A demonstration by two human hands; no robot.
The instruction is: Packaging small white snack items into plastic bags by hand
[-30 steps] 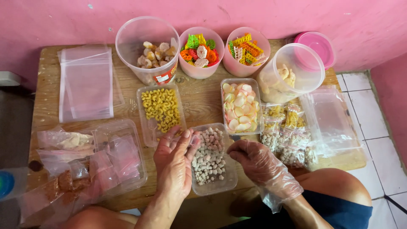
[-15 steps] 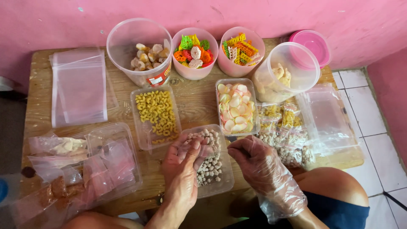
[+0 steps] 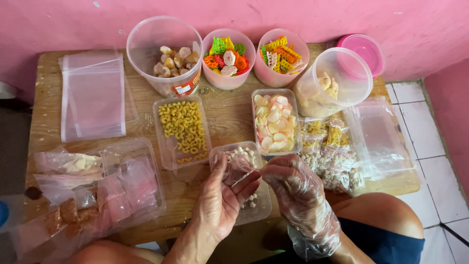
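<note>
A worn wooden table (image 3: pixel 229 117) stands against a pink wall. The bare left hand (image 3: pixel 222 198) pinches a small clear bag (image 3: pixel 238 166) over a tray of pale round pellets (image 3: pixel 254 200). The plastic-gloved right hand (image 3: pixel 293 188) grips the bag's edge.

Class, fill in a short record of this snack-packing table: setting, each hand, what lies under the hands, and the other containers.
Setting: wooden table against a pink wall
Left hand: bare, palm up, holding a small clear bag
Right hand: in a clear glove, fingers at the bag
Under hands: tray of small pale balls
Trays: yellow macaroni; pink-white chips
Tubs: four along the wall, two with coloured crackers
Right side: filled packets
</note>
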